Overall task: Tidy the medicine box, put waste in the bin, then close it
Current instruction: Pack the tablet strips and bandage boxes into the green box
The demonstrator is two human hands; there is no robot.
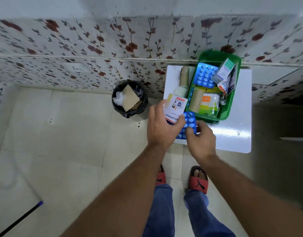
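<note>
The green medicine box (pixel 232 100) stands open on a white table (pixel 233 134). Inside it lie a blue blister strip (pixel 205 75), a small teal and white carton (pixel 223 71), a tan roll (pixel 196 100), a cotton-bud pack (pixel 209 103) and crumpled wrappers (pixel 224 86). My left hand (pixel 162 126) grips a white "washproof" plaster box (pixel 175 108) just left of the green box. My right hand (pixel 201 139) pinches a second blue blister strip (pixel 189 122) at the table's front. The black-lined bin (pixel 128 99) sits on the floor to the left, holding cardboard and plastic.
A tan and white tube-shaped roll (pixel 183 79) lies on the table left of the box. The flowered wall (pixel 96 48) runs behind. My feet in red sandals (pixel 198 179) stand on the tiled floor. A dark stick (pixel 19 219) lies at bottom left.
</note>
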